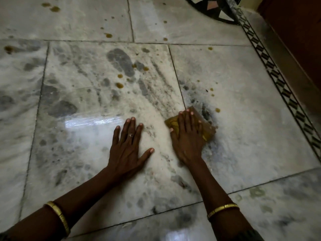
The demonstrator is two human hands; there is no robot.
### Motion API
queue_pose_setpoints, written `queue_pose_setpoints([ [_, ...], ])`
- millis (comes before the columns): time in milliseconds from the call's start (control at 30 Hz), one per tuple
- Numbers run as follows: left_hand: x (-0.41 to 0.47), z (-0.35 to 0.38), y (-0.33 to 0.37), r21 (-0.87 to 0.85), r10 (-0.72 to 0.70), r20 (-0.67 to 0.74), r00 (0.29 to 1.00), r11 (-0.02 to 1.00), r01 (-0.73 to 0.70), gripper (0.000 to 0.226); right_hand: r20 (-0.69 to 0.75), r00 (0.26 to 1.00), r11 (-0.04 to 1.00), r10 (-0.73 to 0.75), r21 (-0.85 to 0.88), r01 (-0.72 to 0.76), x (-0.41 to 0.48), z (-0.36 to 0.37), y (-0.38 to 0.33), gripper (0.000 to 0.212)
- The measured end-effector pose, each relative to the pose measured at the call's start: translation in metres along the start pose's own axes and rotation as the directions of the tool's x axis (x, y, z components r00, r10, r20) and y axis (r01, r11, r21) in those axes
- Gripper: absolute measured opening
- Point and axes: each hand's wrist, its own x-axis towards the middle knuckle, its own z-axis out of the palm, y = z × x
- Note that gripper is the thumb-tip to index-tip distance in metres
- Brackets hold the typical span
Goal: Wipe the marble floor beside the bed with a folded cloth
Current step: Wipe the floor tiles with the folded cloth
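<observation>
The white-and-grey marble floor (90,87) fills the view, dotted with several brown liquid spots such as a spot (119,85) and a spot near the cloth (217,110). My right hand (188,138) lies flat on a folded yellow-brown cloth (207,129), pressing it onto the tile just right of a tile joint. My left hand (129,145) rests flat on the bare marble, fingers spread, holding nothing. A ring sits on one of its fingers.
A black-and-white patterned border strip (278,80) runs diagonally along the right. Beyond it is dark reddish-brown wood (298,32), likely the bed. A dark patterned round inlay (213,9) shows at the top. Light glare (90,121) reflects left of my hands.
</observation>
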Motion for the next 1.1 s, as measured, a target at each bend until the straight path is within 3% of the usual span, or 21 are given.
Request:
queue_pose_setpoints([
  [167,0.026,0.006,0.019,-0.033,0.094,-0.015,0.995,0.995,-0.095,0.076,-0.024,0.994,0.994,-0.109,0.002,0.109,-0.075,0.0,0.02,0.063],
  [300,0.042,0.013,0.035,-0.049,0.13,-0.04,0.991,0.99,-0.132,0.076,-0.078,0.997,1.0,0.021,0.013,-0.02,-0.086,-0.002,0.055,0.063],
  [433,0.057,0.021,0.056,-0.061,0.19,-0.023,0.981,0.98,-0.191,0.078,-0.127,0.964,0.972,0.235,-0.001,-0.237,-0.032,-0.002,0.064,0.066],
  [500,0.064,0.024,0.068,-0.065,0.222,-0.012,0.975,0.973,-0.223,0.076,-0.117,0.954,0.961,0.277,0.011,-0.278,-0.009,-0.003,0.061,0.07],
  [767,0.071,0.029,0.075,-0.014,0.212,0.002,0.977,0.977,-0.212,0.075,-0.131,0.991,1.0,0.001,0.019,0.002,-0.047,-0.001,0.074,0.062],
  [933,0.07,0.025,0.078,0.02,0.2,0.035,0.979,0.979,-0.201,0.074,-0.14,0.97,0.98,0.2,0.048,-0.195,-0.054,-0.003,0.094,0.063],
  [1100,0.071,0.027,0.076,-0.001,0.207,0.036,0.978,0.978,-0.208,0.074,-0.096,0.911,0.916,0.4,0.087,-0.393,0.014,-0.008,0.105,0.07],
])
